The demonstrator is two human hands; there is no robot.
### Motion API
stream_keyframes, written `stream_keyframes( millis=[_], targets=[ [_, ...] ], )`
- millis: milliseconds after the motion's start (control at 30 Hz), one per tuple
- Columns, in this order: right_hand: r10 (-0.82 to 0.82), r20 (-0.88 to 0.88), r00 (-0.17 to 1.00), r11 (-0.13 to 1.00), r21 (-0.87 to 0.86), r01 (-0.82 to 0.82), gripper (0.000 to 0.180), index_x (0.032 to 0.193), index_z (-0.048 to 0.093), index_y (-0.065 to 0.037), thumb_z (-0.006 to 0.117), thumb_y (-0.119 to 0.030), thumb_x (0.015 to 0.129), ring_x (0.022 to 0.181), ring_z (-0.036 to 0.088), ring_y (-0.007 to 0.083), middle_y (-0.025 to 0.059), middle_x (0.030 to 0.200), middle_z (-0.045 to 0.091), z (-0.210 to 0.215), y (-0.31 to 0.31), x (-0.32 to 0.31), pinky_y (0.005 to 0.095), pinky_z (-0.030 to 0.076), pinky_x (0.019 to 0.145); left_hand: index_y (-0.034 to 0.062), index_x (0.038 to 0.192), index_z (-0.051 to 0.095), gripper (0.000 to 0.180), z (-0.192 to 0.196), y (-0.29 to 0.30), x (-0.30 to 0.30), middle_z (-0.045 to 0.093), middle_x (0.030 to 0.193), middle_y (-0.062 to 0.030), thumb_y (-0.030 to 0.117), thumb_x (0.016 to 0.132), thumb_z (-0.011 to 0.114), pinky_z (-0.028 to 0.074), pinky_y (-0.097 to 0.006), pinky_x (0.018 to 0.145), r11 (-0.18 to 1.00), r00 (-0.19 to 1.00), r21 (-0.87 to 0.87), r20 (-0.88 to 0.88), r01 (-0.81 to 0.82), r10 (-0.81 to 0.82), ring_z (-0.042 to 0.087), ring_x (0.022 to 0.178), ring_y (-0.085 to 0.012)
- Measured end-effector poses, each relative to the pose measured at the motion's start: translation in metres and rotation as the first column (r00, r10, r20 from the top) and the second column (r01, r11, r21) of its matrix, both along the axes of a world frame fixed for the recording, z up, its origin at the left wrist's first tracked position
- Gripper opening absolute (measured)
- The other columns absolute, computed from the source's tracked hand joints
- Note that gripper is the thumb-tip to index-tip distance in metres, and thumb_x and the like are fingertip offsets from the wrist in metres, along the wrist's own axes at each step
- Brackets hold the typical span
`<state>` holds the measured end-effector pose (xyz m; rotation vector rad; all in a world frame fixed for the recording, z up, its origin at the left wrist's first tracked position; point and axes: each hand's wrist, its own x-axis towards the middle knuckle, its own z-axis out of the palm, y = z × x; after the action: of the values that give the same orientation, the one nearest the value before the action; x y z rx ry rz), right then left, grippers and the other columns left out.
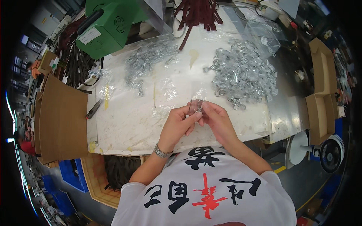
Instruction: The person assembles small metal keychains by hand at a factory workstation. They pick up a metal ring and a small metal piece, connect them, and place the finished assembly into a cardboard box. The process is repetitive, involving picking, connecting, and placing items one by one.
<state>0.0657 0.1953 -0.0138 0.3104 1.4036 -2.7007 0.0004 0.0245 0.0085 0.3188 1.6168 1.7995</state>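
Note:
Close to the table's near edge, my left hand (176,123) and my right hand (219,119) meet, fingers pinched together. Between the fingertips they hold a small silver metal key ring (198,108), with what looks like thin clear plastic around it; its finer parts are hidden by my fingers. Ahead to the right lies a large heap of silver key rings with clasps (243,71), many in clear plastic. A smaller heap of similar clear-wrapped metal pieces (145,60) spreads to the left. Loose clear plastic bags (167,88) lie just beyond my hands.
A green machine (109,28) stands at the back left. Dark red straps (198,15) lie at the back. A black-handled cutter (93,110) rests near the left edge. Cardboard boxes (62,120) flank the table; a fan (332,153) is at right.

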Motion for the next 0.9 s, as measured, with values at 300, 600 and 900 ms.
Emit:
stream_keyframes(
  millis=[300,600,900],
  targets=[
    [0.029,-0.142,0.989,0.994,-0.101,-0.043,0.036,0.114,0.071,-0.002,0.055,-0.034,0.113,0.075,0.061,0.0068,0.0005,0.096,0.07,-0.009,-0.004,-0.002,0.0235,0.051,0.07,-0.0042,0.098,0.074,0.013,0.019,0.006,0.004,0.074,0.077,-0.0076,0.007,0.1,0.068,0.028,-0.02,0.04,0.98,0.992,-0.198,-0.121,0.006,-0.031,0.045,0.044,-0.0017],
    [0.254,-0.09,0.963,0.967,0.006,-0.255,0.032,0.103,0.069,-0.005,0.054,-0.031,0.113,0.055,0.054,0.0063,0.0036,0.081,0.069,-0.011,0.005,-0.001,0.0226,0.041,0.049,-0.0029,0.111,0.066,0.013,0.006,-0.006,-0.026,0.064,0.084,-0.0004,0.005,0.102,0.068,0.028,-0.018,0.043,0.996,0.958,-0.028,-0.274,0.085,-0.089,0.046,0.054,0.0],
    [0.321,-0.064,0.945,0.862,0.433,-0.264,0.031,0.097,0.068,-0.001,0.052,-0.025,0.11,0.06,0.056,0.0154,0.0072,0.075,0.067,-0.009,0.026,0.006,0.0311,0.045,0.056,0.0035,0.096,0.059,0.01,0.012,0.014,0.002,0.064,0.075,-0.0019,0.004,0.099,0.069,0.024,-0.019,0.041,0.99,0.97,-0.133,-0.242,-0.048,0.015,0.04,0.046,-0.0009]
  ],
)
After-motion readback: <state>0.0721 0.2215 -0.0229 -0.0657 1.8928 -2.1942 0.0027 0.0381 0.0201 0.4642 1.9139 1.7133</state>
